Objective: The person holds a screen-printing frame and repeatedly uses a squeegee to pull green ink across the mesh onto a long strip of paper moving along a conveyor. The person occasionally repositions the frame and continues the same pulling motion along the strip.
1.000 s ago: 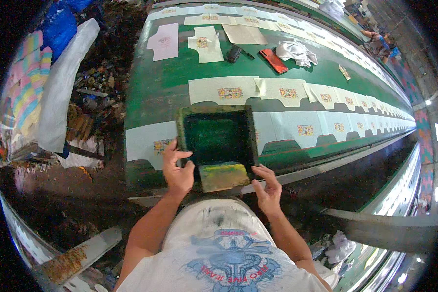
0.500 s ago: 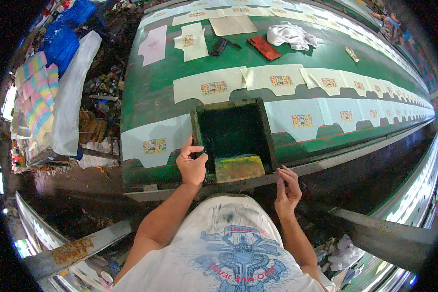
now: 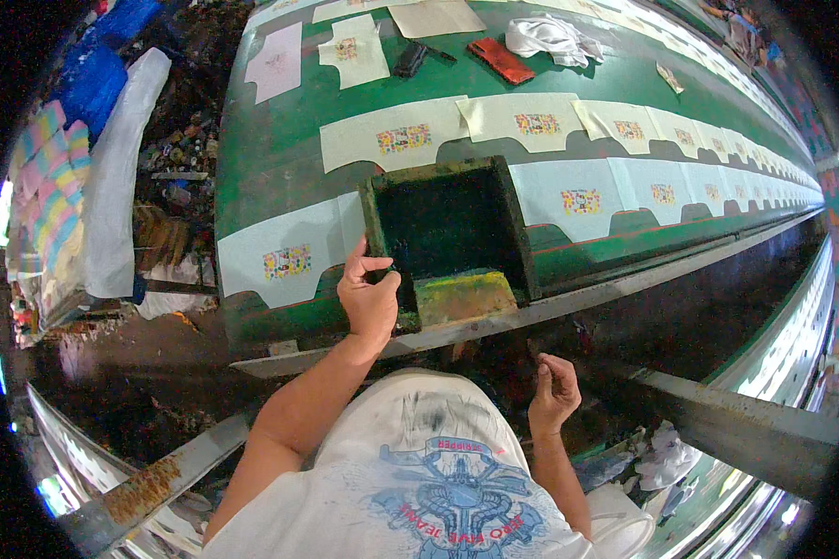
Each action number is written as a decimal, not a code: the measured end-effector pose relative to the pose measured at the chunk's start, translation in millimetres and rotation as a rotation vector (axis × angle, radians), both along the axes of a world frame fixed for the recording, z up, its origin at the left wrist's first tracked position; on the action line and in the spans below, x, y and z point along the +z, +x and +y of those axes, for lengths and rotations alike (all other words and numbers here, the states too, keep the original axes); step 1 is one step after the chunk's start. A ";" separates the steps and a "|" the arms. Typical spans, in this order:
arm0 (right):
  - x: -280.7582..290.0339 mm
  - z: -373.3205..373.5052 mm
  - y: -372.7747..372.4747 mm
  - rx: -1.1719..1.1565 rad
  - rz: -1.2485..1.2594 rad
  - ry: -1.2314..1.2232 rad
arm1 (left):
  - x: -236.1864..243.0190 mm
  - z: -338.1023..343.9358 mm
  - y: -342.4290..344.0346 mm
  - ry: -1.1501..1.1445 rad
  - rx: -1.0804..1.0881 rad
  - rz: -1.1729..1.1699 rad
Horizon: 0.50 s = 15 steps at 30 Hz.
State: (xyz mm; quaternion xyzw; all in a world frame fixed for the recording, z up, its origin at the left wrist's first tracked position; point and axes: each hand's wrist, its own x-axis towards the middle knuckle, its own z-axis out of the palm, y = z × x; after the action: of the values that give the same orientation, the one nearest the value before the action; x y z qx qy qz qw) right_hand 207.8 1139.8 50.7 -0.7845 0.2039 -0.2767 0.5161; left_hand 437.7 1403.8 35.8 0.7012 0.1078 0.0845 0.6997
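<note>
A dark square screen frame [image 3: 502, 205], stained with yellow-green paint on its lower block [image 3: 466, 298], lies over the front row of pale blue fabric pieces [image 3: 284, 238] on the green table. My left hand [image 3: 368, 298] grips the frame's left side with bent fingers. My right hand [image 3: 553, 396] is off the frame, below the table's front rail, fingers curled together; whether they hold anything I cannot make out. Printed cream pieces [image 3: 401, 121] lie in the row behind.
Farther back lie a red object [image 3: 499, 63], a black tool [image 3: 412, 58] and a white cloth [image 3: 555, 42]. Stacked fabrics [image 3: 51, 196] and a blue bundle [image 3: 93, 74] stand left. Metal beams [image 3: 736, 424] flank me. A person [image 3: 755, 28] is far right.
My right hand has left the frame's right side and dropped downward, its fingers closing. My left hand stays on the frame, which now appears slightly higher in the view.
</note>
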 end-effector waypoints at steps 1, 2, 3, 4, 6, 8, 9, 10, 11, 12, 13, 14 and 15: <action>8.5 2.9 6.5 0.019 -0.015 -0.028 | -0.2 1.7 -0.3 0.017 0.001 0.005; 18.6 2.8 13.3 0.098 -0.046 -0.128 | -0.3 4.0 -1.9 0.033 0.004 0.010; 32.5 1.6 23.7 0.174 -0.080 -0.229 | -0.1 4.8 -1.9 0.050 0.006 0.013; 41.6 -0.9 34.8 0.249 -0.115 -0.329 | 2.5 3.8 -1.4 0.054 0.002 0.016; 47.1 -7.5 58.3 0.407 -0.156 -0.514 | 7.6 0.8 -1.4 0.066 -0.004 0.022; 62.7 -8.0 86.8 0.574 -0.156 -0.672 | 8.3 1.1 0.7 0.112 -0.012 0.069; 72.1 -6.1 103.2 0.642 -0.145 -0.699 | 7.9 1.9 3.8 0.131 -0.012 0.068; 81.3 -2.7 119.7 0.715 -0.137 -0.727 | 6.6 3.7 5.9 0.148 -0.008 0.069; 87.2 -1.8 132.6 0.787 -0.129 -0.758 | 2.1 5.8 6.6 0.162 -0.006 0.055; 85.4 -2.7 143.9 0.852 -0.136 -0.800 | -3.6 10.8 6.1 0.177 0.002 0.042; 81.3 -4.1 154.6 0.912 -0.139 -0.845 | -8.9 15.7 6.4 0.226 -0.001 0.012; 79.8 -4.7 164.9 0.970 -0.143 -0.892 | -14.0 20.7 7.3 0.201 0.002 -0.002; 81.8 -6.8 173.8 1.030 -0.152 -0.860 | -14.1 19.6 7.1 0.169 0.003 -0.012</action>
State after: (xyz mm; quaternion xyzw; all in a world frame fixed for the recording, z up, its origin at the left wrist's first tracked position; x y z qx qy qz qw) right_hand 381.6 1133.0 132.5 -0.8956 -0.3612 -0.1064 0.2370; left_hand 444.8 1423.4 21.7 0.7570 0.0973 0.0985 0.6386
